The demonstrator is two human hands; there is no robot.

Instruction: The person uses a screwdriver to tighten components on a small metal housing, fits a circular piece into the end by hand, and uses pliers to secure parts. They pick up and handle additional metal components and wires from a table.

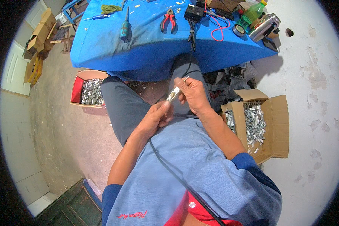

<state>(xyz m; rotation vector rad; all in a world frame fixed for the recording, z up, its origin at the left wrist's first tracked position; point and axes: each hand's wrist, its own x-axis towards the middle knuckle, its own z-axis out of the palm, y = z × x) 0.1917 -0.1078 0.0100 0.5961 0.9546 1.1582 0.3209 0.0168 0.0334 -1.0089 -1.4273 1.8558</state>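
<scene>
Above my lap, a small silvery metal part (173, 94) is held between both hands. My left hand (158, 116) is closed round its lower end, thumb on top. At the upper end, my right hand (194, 93) pinches with thumb and fingers, and a thin pale tip (186, 78) sticks out above them. The fingers partly cover the part, so its exact kind cannot be made out. A dark cable (169, 169) runs over my shirt, passing close to my left wrist.
On the blue-covered table (150, 52) lie a screwdriver (124, 32), red-handled pliers (168, 20), a black box with cables (194, 13), a green bottle (252, 14) and a steel thermos (265, 27). Similar metal pieces fill a red-sided box (78, 90) at left and a cardboard box (278, 126) at right.
</scene>
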